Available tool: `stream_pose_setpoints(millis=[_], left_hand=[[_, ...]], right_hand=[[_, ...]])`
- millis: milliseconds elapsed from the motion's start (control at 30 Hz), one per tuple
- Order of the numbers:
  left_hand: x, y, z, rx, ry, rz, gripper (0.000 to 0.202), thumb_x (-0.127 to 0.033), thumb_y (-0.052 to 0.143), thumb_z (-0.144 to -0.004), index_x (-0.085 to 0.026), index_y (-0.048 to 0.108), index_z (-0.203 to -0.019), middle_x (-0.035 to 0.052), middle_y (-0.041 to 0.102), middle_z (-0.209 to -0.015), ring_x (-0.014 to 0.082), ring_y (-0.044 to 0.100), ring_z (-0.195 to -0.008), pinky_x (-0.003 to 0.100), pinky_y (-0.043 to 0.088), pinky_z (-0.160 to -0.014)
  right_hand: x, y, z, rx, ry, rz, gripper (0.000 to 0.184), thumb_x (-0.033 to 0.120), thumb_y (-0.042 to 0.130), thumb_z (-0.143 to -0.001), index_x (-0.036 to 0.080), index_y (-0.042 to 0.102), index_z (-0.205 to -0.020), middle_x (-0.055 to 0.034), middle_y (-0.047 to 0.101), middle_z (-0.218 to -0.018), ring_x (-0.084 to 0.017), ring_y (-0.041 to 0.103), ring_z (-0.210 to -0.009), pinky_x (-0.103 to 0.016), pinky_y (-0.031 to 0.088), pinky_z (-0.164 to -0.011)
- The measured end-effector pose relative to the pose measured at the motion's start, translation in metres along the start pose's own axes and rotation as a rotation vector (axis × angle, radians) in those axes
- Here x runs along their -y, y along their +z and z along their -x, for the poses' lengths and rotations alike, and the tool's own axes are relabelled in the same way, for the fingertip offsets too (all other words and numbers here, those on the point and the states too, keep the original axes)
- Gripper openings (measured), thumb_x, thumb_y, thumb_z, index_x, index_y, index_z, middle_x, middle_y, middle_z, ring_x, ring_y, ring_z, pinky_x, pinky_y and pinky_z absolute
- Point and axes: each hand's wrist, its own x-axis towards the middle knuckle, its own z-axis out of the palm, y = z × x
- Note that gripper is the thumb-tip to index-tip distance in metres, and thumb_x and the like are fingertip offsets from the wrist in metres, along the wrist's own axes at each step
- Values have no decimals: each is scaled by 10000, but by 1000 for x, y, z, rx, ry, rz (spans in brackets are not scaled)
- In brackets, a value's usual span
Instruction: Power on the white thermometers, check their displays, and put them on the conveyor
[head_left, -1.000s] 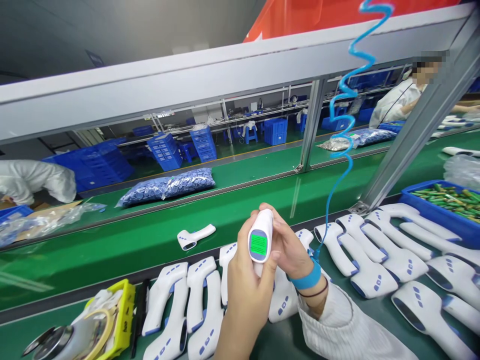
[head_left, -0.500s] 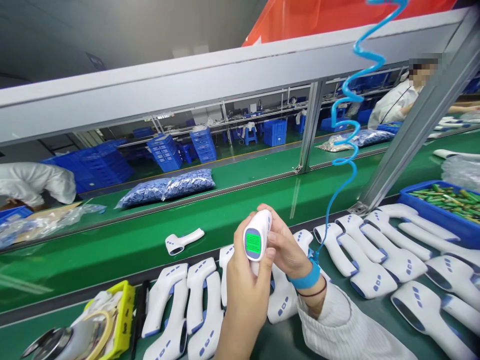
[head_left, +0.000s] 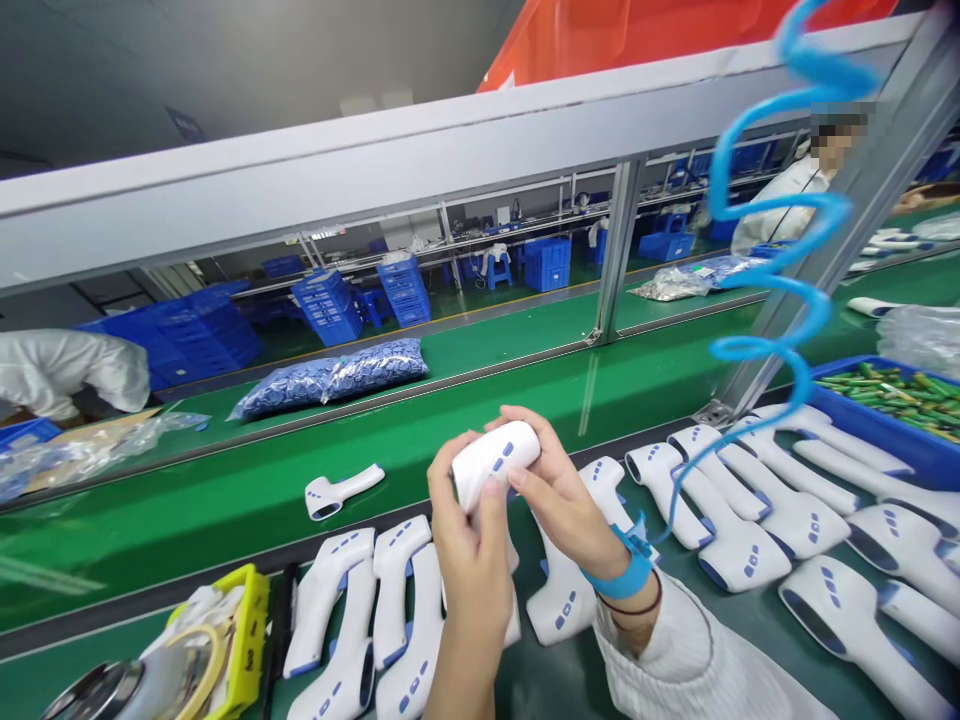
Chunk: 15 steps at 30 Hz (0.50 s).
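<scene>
Both hands hold one white thermometer gun (head_left: 495, 458) above the bench, its blue buttons facing me. My left hand (head_left: 469, 560) grips its handle from below, thumb on the head. My right hand (head_left: 559, 495) has its fingers wrapped round the head from the right. A blue wrist strap (head_left: 626, 575) on my right wrist leads to a blue coiled cord (head_left: 780, 270). Below the hands lie rows of white thermometer guns (head_left: 390, 610), with more of these guns (head_left: 757, 500) to the right.
One thermometer gun (head_left: 341, 490) lies alone on the green conveyor belt (head_left: 225, 490). A yellow tray (head_left: 240, 630) sits at bottom left, a blue bin of green parts (head_left: 892, 400) at right, bags of blue parts (head_left: 330, 375) beyond. Other people in white coats work at left (head_left: 67, 365) and far right (head_left: 787, 195).
The gun in my hands has turned, so its lit green screen no longer faces me. The lone gun on the belt has drifted left. The coiled cord has swung closer.
</scene>
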Motion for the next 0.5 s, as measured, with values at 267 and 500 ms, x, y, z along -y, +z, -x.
stream_pose_setpoints(millis=[267,500], left_hand=[[17,-28,-45,-183,-867,1131,229,-294,405,-953,-124,554,-987,5,598,-669,90,610,-525,170,522,-537],[12,-38,-50,-227,-878,1306,328,-360,279,-995,-129,511,-981,-16,574,-639,44,612,-507,91,527,-555]], right_hand=[[-8,13,6,355,-541,722,219,274,517,-940,231,648,-1111,-85,593,-1340,-196,568,-1098,-370,433,-958],[-34,27,7,335,-524,517,309,406,428,-1006,192,624,-900,-48,746,-944,-125,630,-866,-299,444,-832]])
